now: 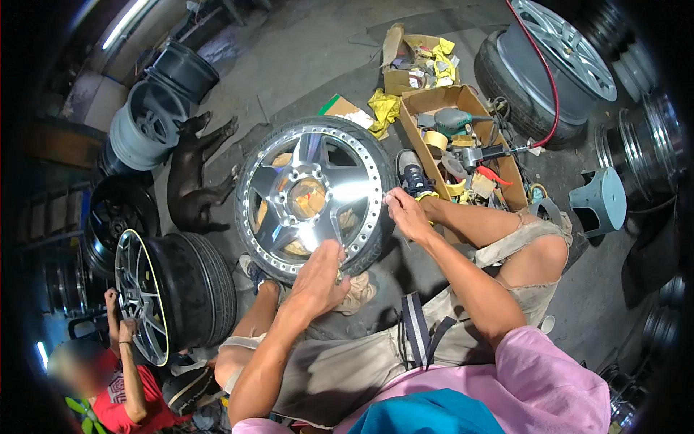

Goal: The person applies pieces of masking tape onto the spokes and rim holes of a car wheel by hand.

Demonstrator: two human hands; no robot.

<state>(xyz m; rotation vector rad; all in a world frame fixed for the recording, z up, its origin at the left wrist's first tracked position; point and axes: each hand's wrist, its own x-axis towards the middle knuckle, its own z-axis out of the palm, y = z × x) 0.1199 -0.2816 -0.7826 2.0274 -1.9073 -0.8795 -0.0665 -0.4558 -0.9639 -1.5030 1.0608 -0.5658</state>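
Observation:
A polished five-spoke wheel rim [316, 148] with small holes round its lip lies face up on a black tire [249, 210] between my legs. My left hand [318, 281] is over the rim's near edge, fingers curled, with small brassy bits showing by its fingers; I cannot make out what they are. At the rim's right edge my right hand [409, 215] is closed in a pinch at the lip. Whatever sits between those fingertips is hidden. Through the spokes, brownish material shows under the rim.
Right of the rim stands a cardboard box [423, 153] of tools, including a green power sander [452, 121]. A blue stool [598, 202] and a wheel with a red hose [555, 108] are farther right. A dog [191, 181] lies left. A person in red [141, 390] handles another wheel [144, 296].

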